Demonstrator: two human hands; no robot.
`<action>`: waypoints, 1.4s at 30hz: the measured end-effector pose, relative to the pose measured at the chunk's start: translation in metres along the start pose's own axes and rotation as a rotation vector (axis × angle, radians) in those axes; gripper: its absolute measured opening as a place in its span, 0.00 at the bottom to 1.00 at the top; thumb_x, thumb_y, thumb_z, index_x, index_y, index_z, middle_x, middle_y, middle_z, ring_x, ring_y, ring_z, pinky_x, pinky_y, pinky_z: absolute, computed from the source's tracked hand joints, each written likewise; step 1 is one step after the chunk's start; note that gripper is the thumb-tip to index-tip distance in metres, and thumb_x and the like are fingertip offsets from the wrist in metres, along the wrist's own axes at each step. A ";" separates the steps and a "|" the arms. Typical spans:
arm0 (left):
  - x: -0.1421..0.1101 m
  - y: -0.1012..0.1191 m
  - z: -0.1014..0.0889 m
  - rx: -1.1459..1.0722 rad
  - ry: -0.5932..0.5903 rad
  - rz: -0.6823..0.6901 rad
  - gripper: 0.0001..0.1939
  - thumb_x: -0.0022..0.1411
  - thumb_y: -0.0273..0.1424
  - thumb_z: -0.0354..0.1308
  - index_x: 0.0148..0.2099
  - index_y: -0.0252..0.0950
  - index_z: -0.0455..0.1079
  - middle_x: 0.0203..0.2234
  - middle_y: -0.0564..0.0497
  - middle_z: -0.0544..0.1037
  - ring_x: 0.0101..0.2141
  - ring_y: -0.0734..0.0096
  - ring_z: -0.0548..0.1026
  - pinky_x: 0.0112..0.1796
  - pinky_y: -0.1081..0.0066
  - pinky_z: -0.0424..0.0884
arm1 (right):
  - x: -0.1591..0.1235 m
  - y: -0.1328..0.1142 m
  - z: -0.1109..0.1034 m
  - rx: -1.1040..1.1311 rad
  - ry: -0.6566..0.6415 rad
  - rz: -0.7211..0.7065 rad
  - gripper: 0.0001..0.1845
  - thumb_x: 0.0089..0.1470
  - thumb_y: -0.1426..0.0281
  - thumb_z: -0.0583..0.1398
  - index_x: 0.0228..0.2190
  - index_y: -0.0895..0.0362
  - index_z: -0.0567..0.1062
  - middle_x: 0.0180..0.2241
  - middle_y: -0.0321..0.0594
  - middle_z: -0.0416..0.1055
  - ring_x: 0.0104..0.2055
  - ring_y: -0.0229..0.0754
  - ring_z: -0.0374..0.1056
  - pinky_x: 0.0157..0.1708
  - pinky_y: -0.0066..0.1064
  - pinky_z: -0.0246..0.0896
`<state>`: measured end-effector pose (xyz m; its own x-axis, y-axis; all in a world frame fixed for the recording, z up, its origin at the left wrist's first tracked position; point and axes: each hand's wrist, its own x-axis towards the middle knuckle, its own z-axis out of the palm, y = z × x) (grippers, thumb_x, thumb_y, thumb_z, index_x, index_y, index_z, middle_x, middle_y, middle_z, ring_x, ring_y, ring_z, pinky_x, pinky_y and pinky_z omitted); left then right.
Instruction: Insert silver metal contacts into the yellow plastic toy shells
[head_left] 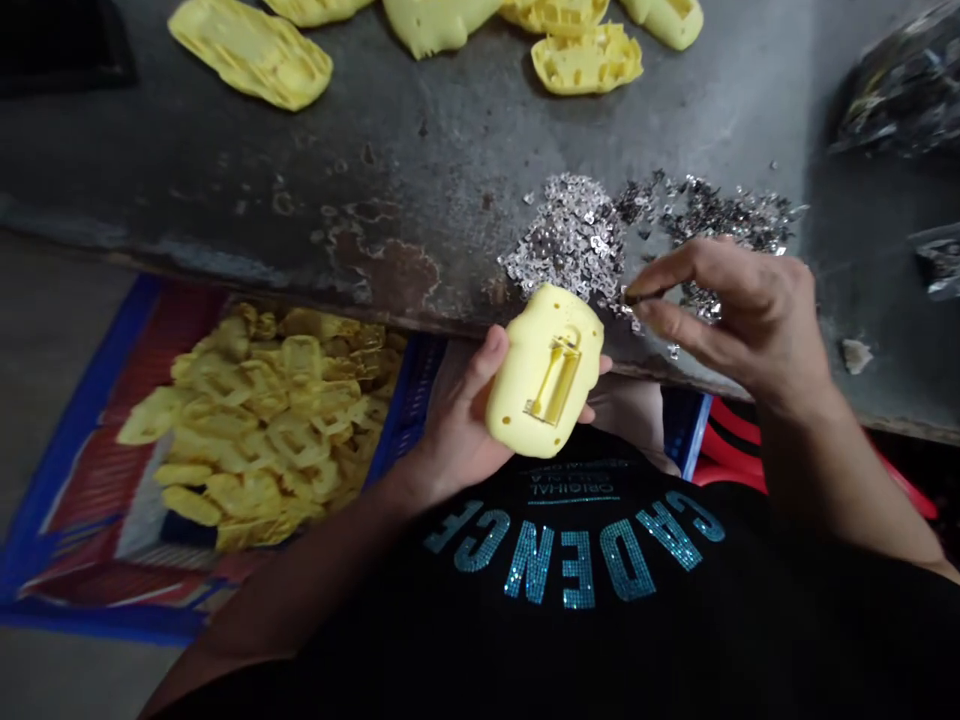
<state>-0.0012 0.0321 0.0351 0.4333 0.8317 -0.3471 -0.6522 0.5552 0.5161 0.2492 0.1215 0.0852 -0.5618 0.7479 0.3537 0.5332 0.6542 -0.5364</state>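
My left hand (472,420) is closed around a yellow plastic housing (517,385), holding it just off the bench's front edge. A battery compartment (555,380) with metal contacts faces up, and small screw holes dot the corners. To the right, my right hand (720,310) pinches thumb and forefinger together; a tiny metal piece (628,297) seems to be between the tips, too small to name. Below those fingers spreads a pile of small shiny metal contact pieces (574,235), and a darker pile (727,215) lies beyond the hand.
Yellow shell halves (251,50) lie along the back of the worn grey bench (360,150). At lower left, a blue crate (56,480) holds many yellow parts (262,430). Plastic bags (904,95) sit at the right. Something red (724,445) shows under the bench.
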 end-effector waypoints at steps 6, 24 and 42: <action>-0.006 -0.014 0.008 -0.038 -0.038 -0.035 0.34 0.73 0.59 0.65 0.68 0.40 0.77 0.52 0.42 0.89 0.51 0.46 0.89 0.34 0.67 0.87 | -0.019 -0.039 -0.004 0.080 -0.109 -0.163 0.08 0.76 0.63 0.63 0.46 0.52 0.81 0.42 0.37 0.83 0.43 0.43 0.79 0.46 0.40 0.71; -0.029 -0.029 0.032 0.140 0.031 0.047 0.34 0.68 0.57 0.72 0.65 0.41 0.81 0.58 0.44 0.87 0.64 0.35 0.82 0.47 0.53 0.90 | -0.040 -0.057 -0.014 -0.172 -0.204 -0.193 0.13 0.80 0.60 0.58 0.49 0.46 0.83 0.44 0.38 0.82 0.46 0.49 0.77 0.50 0.48 0.76; -0.033 -0.034 0.030 0.135 0.102 0.177 0.36 0.60 0.49 0.82 0.65 0.43 0.79 0.61 0.46 0.86 0.66 0.35 0.81 0.59 0.49 0.86 | -0.053 -0.046 0.006 0.197 -0.028 0.049 0.23 0.69 0.55 0.69 0.60 0.48 0.80 0.57 0.46 0.81 0.56 0.56 0.80 0.49 0.50 0.83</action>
<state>0.0253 -0.0140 0.0527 0.2503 0.9151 -0.3160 -0.6200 0.4022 0.6737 0.2502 0.0511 0.0867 -0.5570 0.7731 0.3034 0.4277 0.5802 -0.6931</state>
